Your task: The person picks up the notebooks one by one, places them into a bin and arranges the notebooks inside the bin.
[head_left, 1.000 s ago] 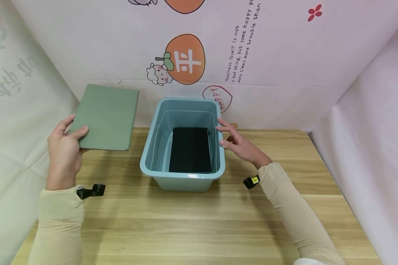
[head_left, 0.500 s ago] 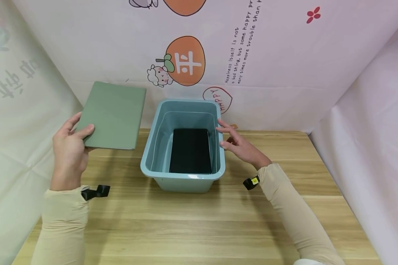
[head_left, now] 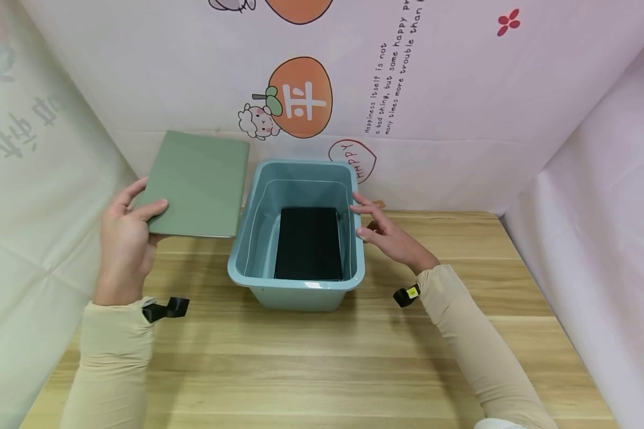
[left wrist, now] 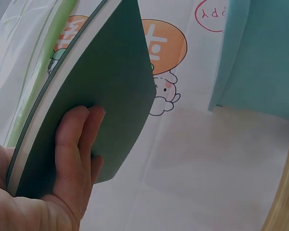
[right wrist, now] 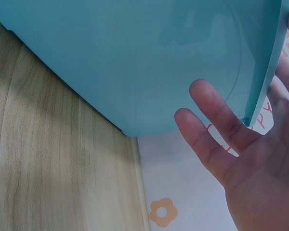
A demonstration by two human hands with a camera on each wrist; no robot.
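My left hand (head_left: pixel 126 247) holds a green notebook (head_left: pixel 198 185) by its left edge, thumb on top of the cover and fingers underneath. In the left wrist view the pale page edges show along the notebook (left wrist: pixel 91 91). The notebook is raised above the table, its right edge close to the left rim of a light blue plastic bin (head_left: pixel 241 250). A black, flat rectangular thing (head_left: pixel 308 244) lies on the bin's floor. My right hand (head_left: pixel 392 235) rests its fingertips and thumb at the bin's right rim; two fingers (right wrist: pixel 209 110) stretch out below the rim beside the outer wall.
The bin stands on a wood-grain table (head_left: pixel 311 369), close to the back cloth. White printed cloth (head_left: pixel 451 77) hangs behind the table and along both sides. A black strap (head_left: pixel 166 308) sticks out from the left cuff, another strap (head_left: pixel 406 295) from the right.
My left hand has moved rightward with the green notebook, bringing it nearer the bin's left rim. The right hand, the bin and the black thing inside stay where they were.
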